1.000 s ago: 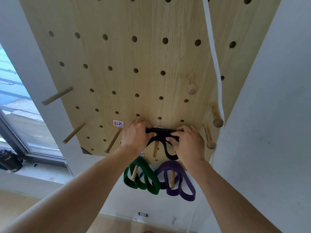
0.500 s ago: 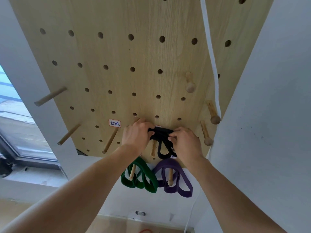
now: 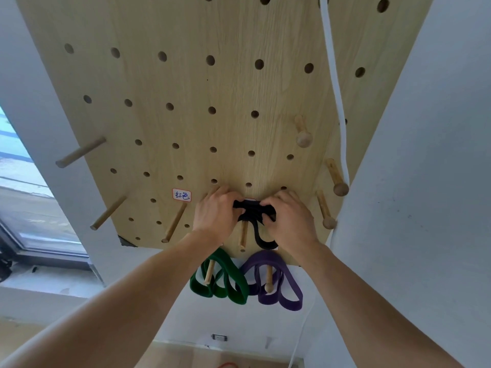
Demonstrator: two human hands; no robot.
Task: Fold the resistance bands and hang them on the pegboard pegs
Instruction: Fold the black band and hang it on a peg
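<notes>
A light wooden pegboard [image 3: 202, 96] fills the upper view. Against its lower part I hold a bunched black resistance band [image 3: 253, 208]. My left hand [image 3: 216, 215] pinches its left end and my right hand [image 3: 288, 219] pinches its right end. A loop of the band hangs down beside a plain wooden peg [image 3: 243, 236] that stands just below my hands. Whether the band sits on that peg I cannot tell. Lower down, a folded green band [image 3: 225, 282] and a folded purple band [image 3: 276, 282] each hang on their own peg.
Bare pegs stick out at the left [image 3: 79, 152] and knobbed pegs at the right [image 3: 336, 176]. A label with red border [image 3: 182, 195] is stuck left of my hands. A white cord [image 3: 337, 88] runs down the board's right side. White walls flank the board; a window is at the left.
My hands have drawn closer together, bunching the black band tighter over the peg. The view has shifted slightly.
</notes>
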